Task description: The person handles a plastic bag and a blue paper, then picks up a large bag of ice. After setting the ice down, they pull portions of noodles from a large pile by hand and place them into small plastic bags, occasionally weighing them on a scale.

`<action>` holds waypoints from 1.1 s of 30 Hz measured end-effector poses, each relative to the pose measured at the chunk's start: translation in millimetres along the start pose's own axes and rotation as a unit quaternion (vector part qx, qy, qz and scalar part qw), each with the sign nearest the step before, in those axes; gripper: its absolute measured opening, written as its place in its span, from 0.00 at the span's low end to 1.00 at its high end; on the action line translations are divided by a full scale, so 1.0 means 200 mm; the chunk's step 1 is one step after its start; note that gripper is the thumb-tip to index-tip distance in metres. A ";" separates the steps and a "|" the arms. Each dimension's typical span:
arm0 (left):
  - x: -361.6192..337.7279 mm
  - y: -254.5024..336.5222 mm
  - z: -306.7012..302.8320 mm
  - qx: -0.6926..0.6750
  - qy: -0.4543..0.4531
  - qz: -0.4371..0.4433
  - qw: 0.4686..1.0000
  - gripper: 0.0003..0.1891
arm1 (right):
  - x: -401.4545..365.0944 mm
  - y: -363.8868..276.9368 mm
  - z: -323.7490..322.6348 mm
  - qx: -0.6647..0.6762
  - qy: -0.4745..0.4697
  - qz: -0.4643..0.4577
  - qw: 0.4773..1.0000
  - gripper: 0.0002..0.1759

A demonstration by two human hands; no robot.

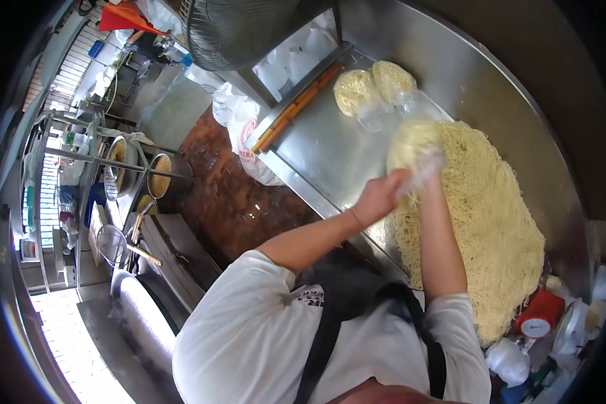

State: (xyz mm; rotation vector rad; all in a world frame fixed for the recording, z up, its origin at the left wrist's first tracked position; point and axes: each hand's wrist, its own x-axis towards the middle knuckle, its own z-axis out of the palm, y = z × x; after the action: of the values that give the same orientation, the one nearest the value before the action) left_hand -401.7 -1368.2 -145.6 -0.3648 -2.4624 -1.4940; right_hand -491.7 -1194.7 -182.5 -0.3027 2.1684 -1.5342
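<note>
A clear plastic bag of yellow noodles (415, 143), smeared by motion, is held up over the metal worktop (316, 158). My left hand (382, 196) is closed on the gathered end of this bag. At the bag's lower right is my right hand (433, 173), its fingers blurred and partly covered by plastic. A wide heap of loose yellow noodles (491, 222) spreads beneath and to the right of my forearms. Two filled noodle bags, one on the left (355, 93) and one on the right (392, 81), lie together farther back on the worktop.
A fan (232, 34) and wooden rods (299, 108) border the worktop's left side. White bags (252, 145) stand on the brown floor (229, 192). Farther left are pots (160, 176), a strainer (113, 246) and a large wok (141, 320). A red scale (542, 313) stands at lower right.
</note>
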 end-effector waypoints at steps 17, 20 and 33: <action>-0.16 -0.31 0.16 0.013 -0.128 -0.067 0.989 0.06 | 0.23 0.39 0.27 0.119 0.116 0.138 0.976 0.31; -0.16 -0.17 0.15 -0.049 -0.195 -0.098 0.975 0.10 | 0.18 0.41 0.29 0.130 0.070 0.105 0.983 0.34; -0.28 -0.17 0.17 -0.063 -0.146 -0.084 0.984 0.04 | 0.03 0.70 0.24 -0.303 0.014 0.063 0.951 0.36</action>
State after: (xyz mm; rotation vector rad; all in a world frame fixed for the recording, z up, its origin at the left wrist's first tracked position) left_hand -363.3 -1358.2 -207.5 -0.4368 -2.6864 -1.7858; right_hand -462.1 -1188.1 -327.7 -0.3263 2.5816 -0.7752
